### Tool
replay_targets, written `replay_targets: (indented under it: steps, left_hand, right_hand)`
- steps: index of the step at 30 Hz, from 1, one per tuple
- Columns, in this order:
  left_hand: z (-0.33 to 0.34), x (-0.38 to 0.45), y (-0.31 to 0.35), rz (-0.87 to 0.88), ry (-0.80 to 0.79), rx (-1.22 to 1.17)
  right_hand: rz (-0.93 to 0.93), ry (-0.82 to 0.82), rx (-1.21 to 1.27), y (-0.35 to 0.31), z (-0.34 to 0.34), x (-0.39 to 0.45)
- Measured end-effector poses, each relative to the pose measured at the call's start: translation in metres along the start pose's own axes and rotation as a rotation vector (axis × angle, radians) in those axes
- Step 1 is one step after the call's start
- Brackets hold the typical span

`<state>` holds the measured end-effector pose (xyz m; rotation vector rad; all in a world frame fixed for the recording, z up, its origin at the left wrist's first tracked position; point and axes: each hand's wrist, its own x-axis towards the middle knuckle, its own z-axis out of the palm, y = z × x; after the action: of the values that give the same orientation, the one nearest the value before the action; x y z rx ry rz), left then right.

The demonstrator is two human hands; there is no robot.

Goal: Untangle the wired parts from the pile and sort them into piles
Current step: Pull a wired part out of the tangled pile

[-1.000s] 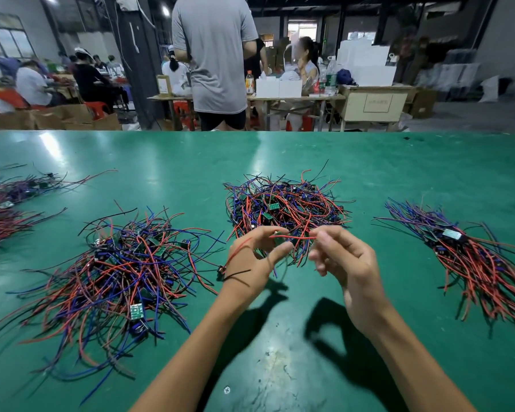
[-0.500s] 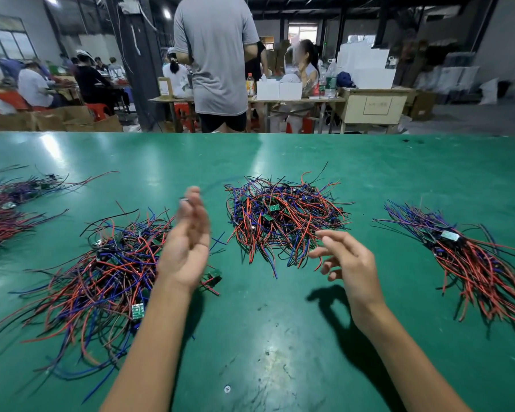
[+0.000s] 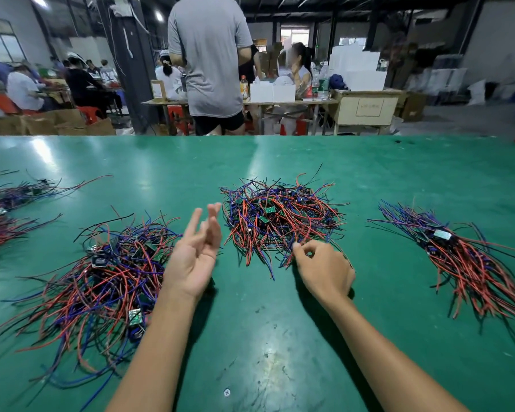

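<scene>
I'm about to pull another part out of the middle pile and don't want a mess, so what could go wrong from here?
1. The right hand pinches wires at the near edge of the middle pile, which is densely tangled; a pull may drag several parts along.
2. The left hand is open in the air, so nothing holds the pile down.
3. The left pile sprawls close to the middle one, so dragged wires could mix with it.

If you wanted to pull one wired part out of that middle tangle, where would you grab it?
Probably by a loose wire end on the near edge of the middle pile, coming from the front. The ends fan out free there, while the small green boards sit buried in the knot. The right hand is already pinching at that edge.
</scene>
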<state>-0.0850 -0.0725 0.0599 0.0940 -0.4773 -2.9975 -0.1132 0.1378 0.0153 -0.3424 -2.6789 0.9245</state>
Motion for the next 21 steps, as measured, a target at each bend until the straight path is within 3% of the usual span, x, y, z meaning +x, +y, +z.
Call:
replay_targets:
  steps: [2,4,7,9,12,16,21]
  left_hand:
    - [0.002,-0.002,-0.017,-0.102,-0.028,0.125]
    - [0.002,-0.001,-0.036,-0.068,-0.045,0.540]
    - [-0.007,-0.003,-0.064,0.272,-0.117,1.484]
    - [-0.012,-0.006,-0.076,0.411,-0.257,1.818]
    - [-0.015,-0.008,-0.083,0.350,-0.287,1.842]
    - [-0.008,-0.008,-0.081,0.090,-0.220,1.490]
    - [-0.004,-0.012,-0.069,0.013,-0.301,1.355]
  right_hand:
    - [-0.023,0.024,0.012,0.007,0.002,-0.006]
    - [-0.016,-0.028,0.062,0.012,0.000,-0.007]
    - [-0.057,-0.104,0.238,0.019,-0.006,-0.010]
    - [-0.156,-0.124,0.437,0.022,-0.010,-0.017]
    - [-0.357,-0.151,0.547,0.023,-0.014,-0.029]
    - [-0.598,-0.243,0.406,0.017,-0.015,-0.043]
    - [-0.741,-0.241,0.232,0.011,-0.022,-0.049]
